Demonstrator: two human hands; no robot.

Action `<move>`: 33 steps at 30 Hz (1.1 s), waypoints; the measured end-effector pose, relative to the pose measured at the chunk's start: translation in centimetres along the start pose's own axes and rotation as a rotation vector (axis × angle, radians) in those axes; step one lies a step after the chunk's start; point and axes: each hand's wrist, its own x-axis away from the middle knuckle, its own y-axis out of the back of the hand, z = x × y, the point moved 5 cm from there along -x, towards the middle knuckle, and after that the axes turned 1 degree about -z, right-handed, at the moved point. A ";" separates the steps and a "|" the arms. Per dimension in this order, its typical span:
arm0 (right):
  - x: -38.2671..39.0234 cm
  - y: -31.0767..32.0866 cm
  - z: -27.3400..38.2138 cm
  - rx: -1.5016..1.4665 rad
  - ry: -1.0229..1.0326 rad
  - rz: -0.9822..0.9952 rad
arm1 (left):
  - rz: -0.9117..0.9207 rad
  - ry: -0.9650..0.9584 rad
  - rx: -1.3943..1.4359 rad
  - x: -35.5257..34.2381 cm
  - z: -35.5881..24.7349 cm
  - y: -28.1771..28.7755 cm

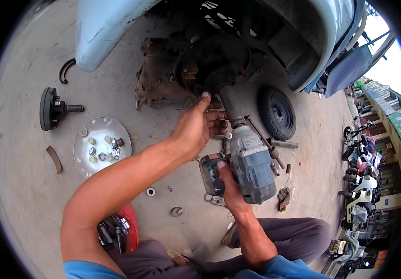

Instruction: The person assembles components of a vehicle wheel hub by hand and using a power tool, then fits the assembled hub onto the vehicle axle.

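Note:
My right hand is closed round the handle of a grey-blue cordless impact wrench, above its black battery pack. A long dark socket extends from the wrench's nose to the dark wheel hub under the light-blue vehicle body. Whether the socket is seated on the hub, I cannot tell. My left hand is open beside the socket, thumb raised and fingers apart; the fingertips are close to the socket, and contact is unclear. A rusty metal part lies behind that hand.
Left on the ground are a silver wheel cover bearing nuts, a drum with a shaft and a curved brake shoe. A red container of sockets stands by my left leg. Right are a tyre, bars and parked scooters.

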 end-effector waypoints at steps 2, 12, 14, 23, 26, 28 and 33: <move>-0.1 0.1 0.3 0.110 0.157 -0.030 | -0.020 -0.026 0.014 -0.6 -0.3 0.6; -0.3 0.2 -0.5 0.103 -0.033 0.034 | -0.011 -0.087 0.008 -0.8 -0.5 0.7; -0.4 0.8 -0.2 0.172 0.122 0.010 | -0.013 -0.085 -0.008 -1.0 -0.1 0.5; -0.5 0.6 -0.1 0.175 0.110 -0.014 | 0.046 -0.092 -0.028 -0.9 -0.2 0.5; -0.5 0.8 -0.4 0.281 0.120 -0.008 | 0.036 -0.095 -0.037 -0.7 -0.3 0.5; -0.5 0.8 -0.1 0.248 0.129 -0.011 | 0.026 -0.094 -0.042 -0.7 -0.3 0.4; -0.5 0.8 -0.1 0.201 0.142 -0.038 | 0.047 -0.091 -0.050 -0.7 -0.2 0.3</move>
